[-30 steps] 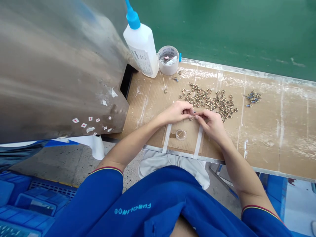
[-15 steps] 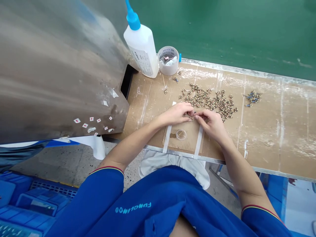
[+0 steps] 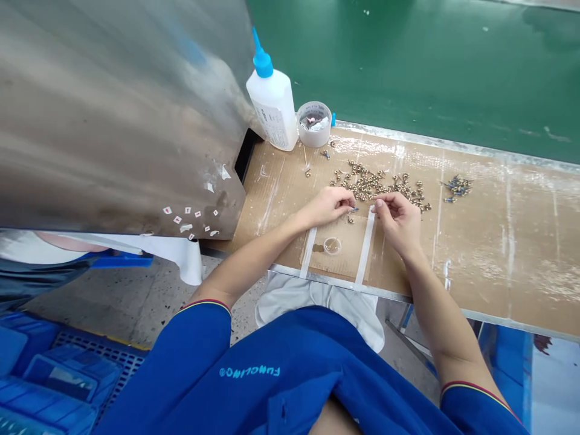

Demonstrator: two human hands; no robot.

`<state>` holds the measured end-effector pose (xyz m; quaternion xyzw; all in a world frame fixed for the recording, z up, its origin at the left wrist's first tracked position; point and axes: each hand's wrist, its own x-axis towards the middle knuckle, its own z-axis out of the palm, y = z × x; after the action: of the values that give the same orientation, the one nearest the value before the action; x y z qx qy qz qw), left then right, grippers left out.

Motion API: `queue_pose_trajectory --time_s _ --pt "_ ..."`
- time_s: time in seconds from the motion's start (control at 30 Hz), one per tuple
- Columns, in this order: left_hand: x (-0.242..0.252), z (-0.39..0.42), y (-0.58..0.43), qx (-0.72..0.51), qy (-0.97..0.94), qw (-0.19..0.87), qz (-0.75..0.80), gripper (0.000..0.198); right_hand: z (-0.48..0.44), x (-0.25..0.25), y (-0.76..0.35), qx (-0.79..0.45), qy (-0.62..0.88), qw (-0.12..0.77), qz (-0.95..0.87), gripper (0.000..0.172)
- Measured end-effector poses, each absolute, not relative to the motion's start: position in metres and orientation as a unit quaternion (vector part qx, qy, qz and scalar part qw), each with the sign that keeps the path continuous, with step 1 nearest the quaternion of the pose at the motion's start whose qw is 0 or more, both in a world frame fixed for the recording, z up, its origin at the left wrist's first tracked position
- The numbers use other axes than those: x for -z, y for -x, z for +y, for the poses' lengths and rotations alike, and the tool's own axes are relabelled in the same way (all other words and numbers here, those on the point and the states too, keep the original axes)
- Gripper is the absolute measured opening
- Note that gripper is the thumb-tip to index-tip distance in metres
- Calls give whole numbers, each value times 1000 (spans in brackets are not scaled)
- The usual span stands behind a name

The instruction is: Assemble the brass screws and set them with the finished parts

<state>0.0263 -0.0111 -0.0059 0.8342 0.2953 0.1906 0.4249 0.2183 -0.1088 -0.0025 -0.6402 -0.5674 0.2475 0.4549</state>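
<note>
My left hand [image 3: 334, 204] is closed in a pinch on a small screw [image 3: 354, 209] with a blue end, which sticks out to the right of the fingertips. Just right of it, my right hand [image 3: 399, 222] has thumb and forefinger pressed together; anything between them is too small to make out. Beyond both hands lies a loose pile of small brass-coloured screw pieces [image 3: 368, 181]. One loose brass piece [image 3: 351, 220] lies below my left fingertips. Nearer my body stands a small clear cup [image 3: 332, 246], on cardboard between two white tape strips.
A white bottle [image 3: 273, 112] with a blue nozzle and a tape roll [image 3: 314, 138] holding scraps stand at the back left. A thin stick [image 3: 305, 158] lies before them. Blue-ended pieces [image 3: 457, 186] form a heap to the right. A metal panel [image 3: 136, 121] borders the left.
My hands have moved apart, the right one shifting right. The blue-ended screw now shows at my left fingertips. The camera view has tilted slightly.
</note>
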Motion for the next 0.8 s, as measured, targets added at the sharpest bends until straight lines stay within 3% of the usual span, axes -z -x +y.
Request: queue_pose_trajectory --time_s 0.2,0.3,0.4,0.6,0.8 --pt "0 -24 -46 -111 -875 317 349 6 -107 0 -216 -243 629 446 -589 27" --pt "-1 -21 -44 -95 -886 317 324 2 -106 -1 -216 -242 631 451 -584 25" --pt "0 -14 -36 -157 -860 383 299 7 -106 -1 -217 -248 631 457 -575 26" --pt "3 -3 -18 -214 -682 638 287 6 -110 -8 -215 -315 587 436 -605 27" --pt "5 -1 -15 -178 -655 685 264 11 -118 -13 -202 -430 481 335 -686 29"
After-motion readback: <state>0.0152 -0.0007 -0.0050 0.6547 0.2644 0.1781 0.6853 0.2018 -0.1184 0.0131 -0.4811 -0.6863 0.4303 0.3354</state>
